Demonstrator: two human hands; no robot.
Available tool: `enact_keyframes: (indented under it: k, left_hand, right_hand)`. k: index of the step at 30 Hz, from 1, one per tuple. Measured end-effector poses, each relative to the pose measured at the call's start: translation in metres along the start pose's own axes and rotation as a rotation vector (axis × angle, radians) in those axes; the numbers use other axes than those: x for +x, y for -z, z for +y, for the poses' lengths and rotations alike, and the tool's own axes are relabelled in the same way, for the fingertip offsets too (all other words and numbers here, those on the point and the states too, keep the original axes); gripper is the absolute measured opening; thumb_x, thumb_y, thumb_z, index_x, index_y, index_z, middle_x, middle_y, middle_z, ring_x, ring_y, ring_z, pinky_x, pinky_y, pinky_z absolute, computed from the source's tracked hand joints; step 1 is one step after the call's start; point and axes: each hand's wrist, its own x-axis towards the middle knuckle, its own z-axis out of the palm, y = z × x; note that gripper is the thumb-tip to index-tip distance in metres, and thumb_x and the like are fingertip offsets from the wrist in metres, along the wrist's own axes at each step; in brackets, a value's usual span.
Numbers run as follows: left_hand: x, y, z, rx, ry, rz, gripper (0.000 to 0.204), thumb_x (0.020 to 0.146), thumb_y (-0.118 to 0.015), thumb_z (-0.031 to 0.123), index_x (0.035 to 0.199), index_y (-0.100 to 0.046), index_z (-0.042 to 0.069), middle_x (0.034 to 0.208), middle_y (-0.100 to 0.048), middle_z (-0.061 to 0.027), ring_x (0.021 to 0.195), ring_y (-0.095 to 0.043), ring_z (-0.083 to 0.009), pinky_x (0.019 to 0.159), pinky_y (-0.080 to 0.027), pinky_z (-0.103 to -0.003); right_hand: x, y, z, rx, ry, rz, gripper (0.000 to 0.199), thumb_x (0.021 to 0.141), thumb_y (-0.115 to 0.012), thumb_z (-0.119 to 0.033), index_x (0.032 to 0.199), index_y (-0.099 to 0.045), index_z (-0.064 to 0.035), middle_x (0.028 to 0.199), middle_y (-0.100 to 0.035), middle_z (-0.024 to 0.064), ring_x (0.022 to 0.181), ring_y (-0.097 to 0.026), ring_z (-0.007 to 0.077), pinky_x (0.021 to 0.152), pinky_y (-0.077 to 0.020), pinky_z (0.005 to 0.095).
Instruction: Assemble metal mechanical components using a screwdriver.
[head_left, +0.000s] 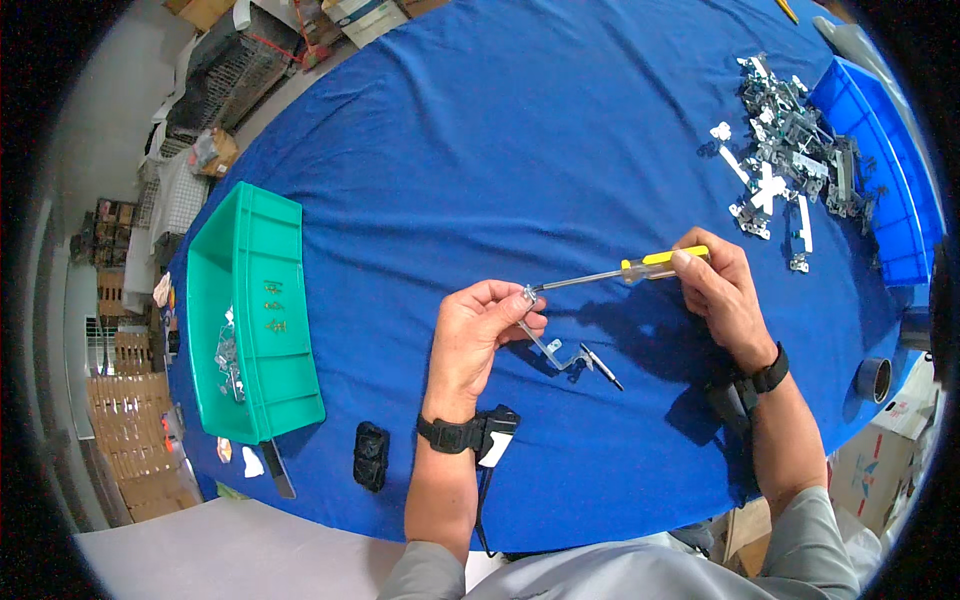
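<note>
My left hand [478, 330] pinches one end of a thin metal hinge-like bracket [545, 350] between thumb and fingers. The bracket's bent arm hangs down to the right, with a dark-tipped rod at its far end. In my right hand [722, 298] is a screwdriver [650, 266] with a yellow, partly clear handle. Its shaft points left, and the tip meets the bracket end at my left fingertips. Whether a screw sits under the tip is too small to tell. Both hands are above the blue cloth [480, 180].
A green bin [285, 330] at the left holds several metal parts. Loose metal brackets [790, 150] lie piled at the far right, beside a blue bin [880, 150]. A small black object [371, 456] rests left of my left wrist. A tape roll [874, 380] stands at the right edge.
</note>
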Motion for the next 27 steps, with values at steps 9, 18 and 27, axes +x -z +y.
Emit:
enact_keyframes:
  k: [9, 18, 27]
  left_hand:
    - [-0.001, 0.005, 0.002, 0.061, -0.030, -0.049, 0.013, 0.092, -0.068, 0.009, 0.097, -0.067, -0.002, 0.091, -0.073, -0.0154, 0.072, -0.072, -0.0188, 0.067, -0.060, -0.031]
    - [0.001, 0.006, 0.003, -0.027, -0.049, -0.047, 0.012, 0.091, -0.068, 0.010, 0.096, -0.067, -0.001, 0.089, -0.072, -0.0153, 0.070, -0.070, -0.0177, 0.066, -0.059, -0.031]
    - [0.001, 0.006, 0.002, 0.003, -0.052, -0.043, 0.014, 0.091, -0.068, 0.011, 0.097, -0.068, -0.001, 0.091, -0.073, -0.0154, 0.072, -0.071, -0.0180, 0.069, -0.060, -0.031]
  right_hand:
    - [0.000, 0.003, 0.001, -0.002, -0.002, -0.004, 0.026, 0.097, -0.062, -0.029, 0.085, -0.061, -0.0065, 0.062, -0.043, -0.0079, 0.051, -0.035, 0.0015, 0.045, -0.0243, 0.0221]
    - [-0.001, 0.001, 0.001, 0.033, -0.009, 0.028, 0.025, 0.097, -0.061, -0.028, 0.084, -0.061, -0.0067, 0.060, -0.042, -0.0078, 0.049, -0.035, 0.0017, 0.045, -0.0246, 0.0222]
    - [0.001, 0.001, 0.002, 0.030, 0.020, 0.024, 0.025, 0.098, -0.061, -0.028, 0.084, -0.061, -0.0069, 0.060, -0.042, -0.0080, 0.048, -0.035, 0.0016, 0.044, -0.0243, 0.0223]
